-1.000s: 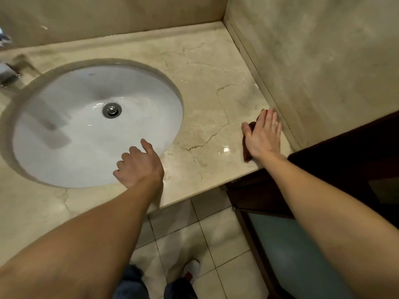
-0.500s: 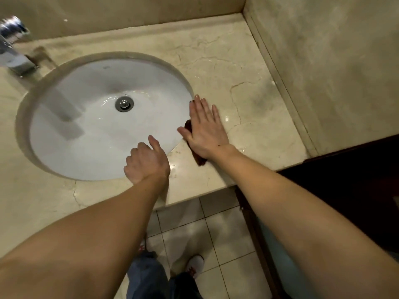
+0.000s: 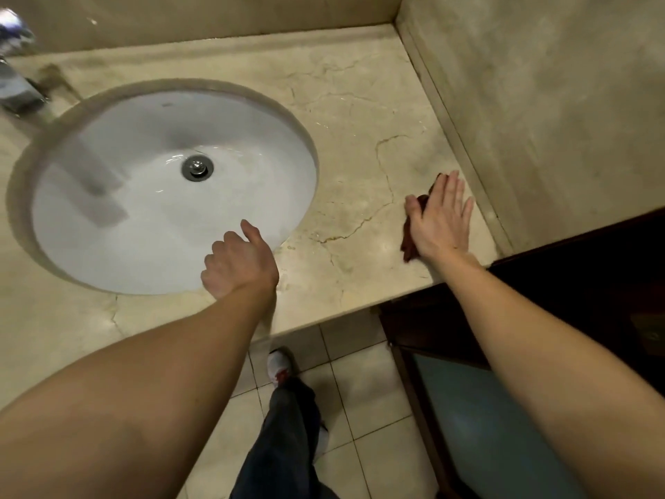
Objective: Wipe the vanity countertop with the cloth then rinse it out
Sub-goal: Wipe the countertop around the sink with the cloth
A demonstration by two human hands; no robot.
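Observation:
A beige marble countertop (image 3: pixel 360 113) surrounds a white oval sink (image 3: pixel 144 225) with a metal drain (image 3: pixel 197 168). My right hand (image 3: pixel 440 219) lies flat with straight fingers on a dark red cloth (image 3: pixel 408 243), pressing it onto the counter near the right wall. Most of the cloth is hidden under the palm. My left hand (image 3: pixel 239 262) hovers at the sink's front rim, fingers loosely curled, holding nothing.
A chrome faucet (image 3: pixel 18 88) stands at the far left behind the sink. A stone wall (image 3: pixel 539 102) bounds the counter on the right. Below it sits a dark wooden cabinet (image 3: pixel 575 282). The tiled floor (image 3: pixel 360 390) and my legs show underneath.
My right hand slid the cloth from beside the sink rim back to the right, close to the wall. My left hand stayed at the sink's front rim.

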